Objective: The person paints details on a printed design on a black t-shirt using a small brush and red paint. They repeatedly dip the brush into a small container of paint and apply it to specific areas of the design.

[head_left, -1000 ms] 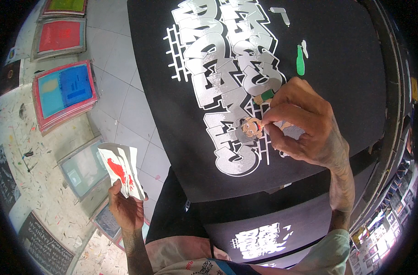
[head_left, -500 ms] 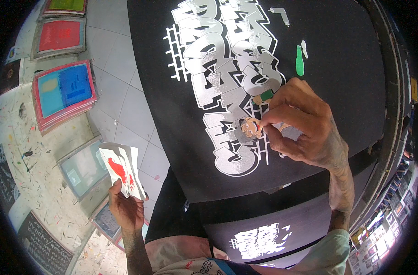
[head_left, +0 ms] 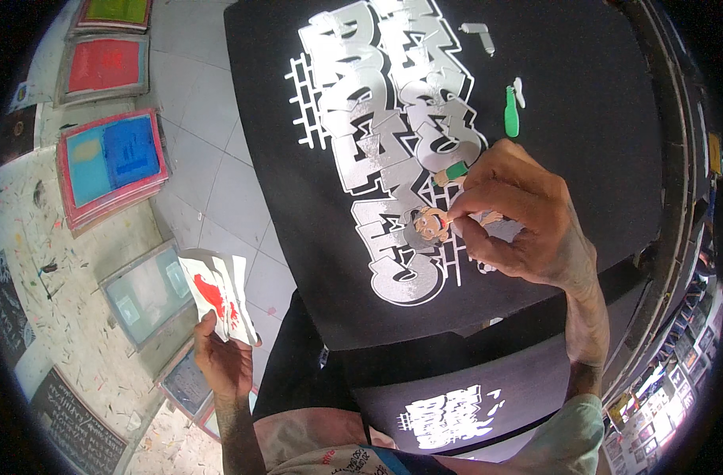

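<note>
A black printed fabric panel (head_left: 551, 47) spreads before me, bearing large silver-and-white graffiti lettering (head_left: 350, 154). Over its lower part, my right hand (head_left: 520, 214) is closed in a pinch, fingertips at the mouth of a printed cartoon figure (head_left: 429, 228). Whatever is between those fingertips is too small or hidden to name. Part of the figure lies behind the hand. Off the panel's left side, my left hand (head_left: 225, 360) grips a folded white paper (head_left: 219, 297) smeared with red paint. A printed green bottle (head_left: 511, 111) shows above my right hand.
Printing screens, among them a blue one (head_left: 112, 162), a red one (head_left: 102, 67) and a pale one (head_left: 146, 291), lean along the paint-spattered wall at left. Grey floor tiles (head_left: 199, 134) lie between. Nearer me sits another printed black panel (head_left: 449, 416). A dark curved rail (head_left: 682, 158) runs at right.
The panel appears shifted slightly left in view. My left hand and its paper sit slightly lower and to the right. The right hand keeps its pinch at the figure's mouth.
</note>
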The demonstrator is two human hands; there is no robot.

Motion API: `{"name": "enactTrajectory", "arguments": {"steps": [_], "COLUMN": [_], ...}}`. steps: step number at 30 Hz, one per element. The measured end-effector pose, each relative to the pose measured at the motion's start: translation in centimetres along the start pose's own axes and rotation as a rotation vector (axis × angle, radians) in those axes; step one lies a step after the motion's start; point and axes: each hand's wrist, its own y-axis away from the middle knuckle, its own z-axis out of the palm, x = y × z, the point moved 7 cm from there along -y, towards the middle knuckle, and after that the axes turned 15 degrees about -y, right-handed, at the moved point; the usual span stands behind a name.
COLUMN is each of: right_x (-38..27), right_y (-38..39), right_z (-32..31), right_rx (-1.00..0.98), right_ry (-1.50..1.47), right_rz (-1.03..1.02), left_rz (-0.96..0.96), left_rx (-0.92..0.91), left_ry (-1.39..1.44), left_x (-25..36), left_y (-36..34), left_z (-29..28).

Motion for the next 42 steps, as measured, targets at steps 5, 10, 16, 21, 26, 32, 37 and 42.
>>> {"name": "enactTrajectory", "arguments": {"steps": [5, 10, 16, 21, 26, 32, 37, 42], "right_x": [-2.1, -8.2, -17.5, -23.9, -28.7, -31.9, -33.1, -33.2], "right_y": [-1.0, -0.4, 2.1, 1.7, 1.4, 0.2, -0.8, -0.9], "right_z": [-2.9, -5.3, 0.8, 7.7, 8.3, 8.4, 8.8, 9.1], "right_rx": [0.140, 0.426, 0.582, 0.670, 0.694, 0.616, 0.572, 0.544], "right_ry": [-0.058, -0.047, -0.095, -0.133, 0.106, 0.237, 0.285, 0.347], "right_rz": [0.001, 0.115, 0.158, 0.143, 0.105, 0.037, -0.005, 0.007], "left_rz": [0.043, 0.134, 0.272, 0.253, 0.274, 0.331, 0.367, 0.366], "left_rx": [-0.023, -0.100, -0.210, -0.375, -0.481, -0.567, -0.645, -0.706], "left_ry": [0.001, 0.000, -0.129, -0.056, -0.083, -0.137, -0.111, -0.081], "left_x": [1.5, 4.6, 7.5, 9.0, 9.9, 10.7, 10.8, 10.9], "left_y": [0.4, 3.4, 9.3, 13.5, 16.6, 18.5, 19.0, 19.6], "left_z": [1.0, 0.2, 3.8, 5.2, 6.9, 7.3, 7.1, 6.8]}}
